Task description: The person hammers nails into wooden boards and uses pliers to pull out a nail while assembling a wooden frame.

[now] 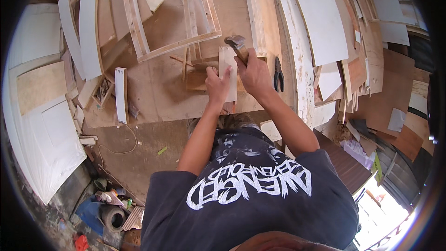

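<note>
In my right hand [254,75] is a hammer [236,42], gripped by its wooden handle near the metal head. The hammer is held over the right side of a narrow white board [227,56] that points away from me on the worktable. My left hand [217,84] is closed at the board's left edge, with the thumb lying on its face. Beneath the board sits a brown wooden piece [196,80], partly covered by my left hand. Whether a nail is between my left fingers cannot be made out. To the right of my right hand lie dark-handled pliers [278,75].
An open wooden frame [179,46] lies at the far side of the worktable [162,97]. A short white strip [121,95] stands left. White panels [320,18] and offcuts are stacked right. A cord [116,151] trails on the floor near a roll [113,218].
</note>
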`<control>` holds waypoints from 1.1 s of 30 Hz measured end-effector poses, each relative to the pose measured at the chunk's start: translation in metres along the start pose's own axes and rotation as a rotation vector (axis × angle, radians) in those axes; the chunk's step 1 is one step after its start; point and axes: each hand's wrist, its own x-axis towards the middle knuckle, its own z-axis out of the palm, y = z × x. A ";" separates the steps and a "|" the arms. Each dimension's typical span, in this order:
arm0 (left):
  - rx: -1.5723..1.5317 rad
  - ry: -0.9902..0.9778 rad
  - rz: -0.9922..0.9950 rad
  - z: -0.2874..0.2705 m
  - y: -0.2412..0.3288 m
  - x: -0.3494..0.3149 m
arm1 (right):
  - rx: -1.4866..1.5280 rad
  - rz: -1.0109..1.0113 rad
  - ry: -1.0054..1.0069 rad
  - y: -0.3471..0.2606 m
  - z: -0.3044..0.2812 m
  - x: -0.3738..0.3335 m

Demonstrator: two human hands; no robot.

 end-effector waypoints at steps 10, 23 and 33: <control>0.017 0.007 -0.025 -0.004 0.014 -0.002 | -0.156 0.039 -0.117 0.009 0.008 0.004; 0.043 0.000 -0.001 -0.005 0.005 -0.005 | -0.052 -0.022 -0.038 0.016 0.012 -0.002; 0.015 -0.018 -0.012 0.000 0.007 0.001 | -0.097 0.083 -0.091 0.015 0.014 0.001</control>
